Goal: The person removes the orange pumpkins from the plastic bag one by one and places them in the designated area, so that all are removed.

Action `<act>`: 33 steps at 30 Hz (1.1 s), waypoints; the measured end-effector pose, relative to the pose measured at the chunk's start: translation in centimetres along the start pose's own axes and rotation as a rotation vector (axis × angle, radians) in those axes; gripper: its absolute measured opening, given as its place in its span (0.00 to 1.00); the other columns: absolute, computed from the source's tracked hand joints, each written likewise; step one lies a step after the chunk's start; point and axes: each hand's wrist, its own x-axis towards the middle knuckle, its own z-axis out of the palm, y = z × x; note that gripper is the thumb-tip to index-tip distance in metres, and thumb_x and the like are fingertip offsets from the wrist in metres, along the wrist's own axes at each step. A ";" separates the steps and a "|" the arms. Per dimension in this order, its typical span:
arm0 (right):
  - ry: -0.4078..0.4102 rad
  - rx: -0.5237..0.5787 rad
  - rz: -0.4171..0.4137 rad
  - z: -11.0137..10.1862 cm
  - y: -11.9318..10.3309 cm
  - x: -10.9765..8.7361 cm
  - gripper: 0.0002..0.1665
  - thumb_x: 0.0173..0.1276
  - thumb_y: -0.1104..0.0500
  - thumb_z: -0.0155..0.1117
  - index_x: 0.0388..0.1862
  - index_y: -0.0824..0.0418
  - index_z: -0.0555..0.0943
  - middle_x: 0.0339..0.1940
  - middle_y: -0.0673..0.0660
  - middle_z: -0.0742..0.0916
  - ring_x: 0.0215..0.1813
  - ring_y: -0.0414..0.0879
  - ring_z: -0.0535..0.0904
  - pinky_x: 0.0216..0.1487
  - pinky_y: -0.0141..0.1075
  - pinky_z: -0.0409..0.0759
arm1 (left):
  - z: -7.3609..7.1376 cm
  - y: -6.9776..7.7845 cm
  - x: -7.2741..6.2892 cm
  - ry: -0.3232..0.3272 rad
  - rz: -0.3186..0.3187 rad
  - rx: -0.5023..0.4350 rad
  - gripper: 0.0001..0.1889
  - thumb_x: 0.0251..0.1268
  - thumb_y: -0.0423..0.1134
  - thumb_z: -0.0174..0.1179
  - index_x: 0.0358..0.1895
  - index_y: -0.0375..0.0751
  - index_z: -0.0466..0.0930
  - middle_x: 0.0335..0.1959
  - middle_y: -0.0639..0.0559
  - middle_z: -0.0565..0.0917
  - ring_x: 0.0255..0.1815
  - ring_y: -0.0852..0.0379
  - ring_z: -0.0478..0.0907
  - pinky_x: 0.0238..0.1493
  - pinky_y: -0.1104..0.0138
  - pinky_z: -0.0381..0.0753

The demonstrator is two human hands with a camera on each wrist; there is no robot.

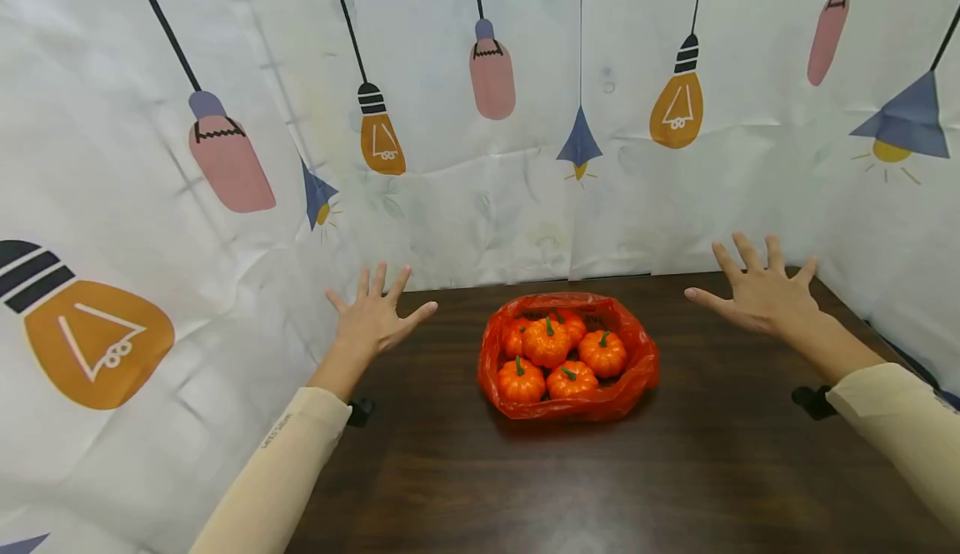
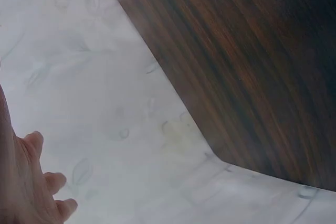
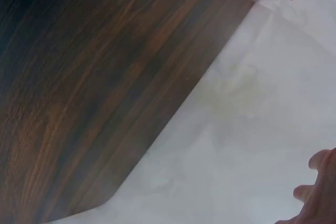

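Several small orange pumpkins (image 1: 547, 343) with green stems lie inside a red plastic bag (image 1: 630, 379), whose rim is spread wide. The bag stands on the dark wooden table, between the two hands. To its left, my left hand (image 1: 369, 318) is held out with fingers spread and nothing in it. My right hand (image 1: 768, 294) is stretched out on the other side, its fingers also spread and holding nothing. Both hands are apart from the bag. Part of the left hand (image 2: 32, 182) shows in the left wrist view, and a few fingers (image 3: 315, 192) in the right wrist view.
A dark wood-grain table (image 1: 450, 487) carries the bag. White sheeting (image 1: 465, 221) printed with hanging lamps and bulbs walls off the back and both sides, meeting the table's far edge. Dark wrist straps (image 1: 362, 412) sit at both cuffs.
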 end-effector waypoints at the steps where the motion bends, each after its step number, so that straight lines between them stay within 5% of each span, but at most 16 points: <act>1: 0.001 -0.001 0.000 0.1 0.0 -0.1 0.65 0.67 0.17 0.40 0.86 0.56 0.38 0.84 0.71 0.42 0.79 0.80 0.29 0.58 0.87 0.28 | 0.1 0.0 0.0 -0.001 0.000 -0.001 0.53 0.58 0.87 0.28 0.84 0.66 0.39 0.86 0.40 0.41 0.85 0.32 0.37 0.63 0.18 0.27; 18: 0.005 -0.020 -0.021 1.2 -0.1 -1.3 0.64 0.69 0.18 0.41 0.86 0.59 0.40 0.84 0.71 0.42 0.81 0.77 0.32 0.66 0.81 0.26 | 1.0 0.6 -1.4 -0.006 0.007 -0.033 0.53 0.59 0.87 0.29 0.84 0.64 0.40 0.86 0.39 0.42 0.85 0.33 0.34 0.62 0.20 0.19; 33: -0.045 0.021 -0.023 3.2 -1.1 -2.1 0.65 0.69 0.18 0.39 0.86 0.59 0.37 0.84 0.73 0.43 0.81 0.78 0.35 0.68 0.79 0.25 | 4.1 1.2 -2.8 -0.012 -0.002 -0.063 0.50 0.60 0.86 0.31 0.84 0.69 0.39 0.86 0.43 0.41 0.85 0.34 0.36 0.63 0.21 0.17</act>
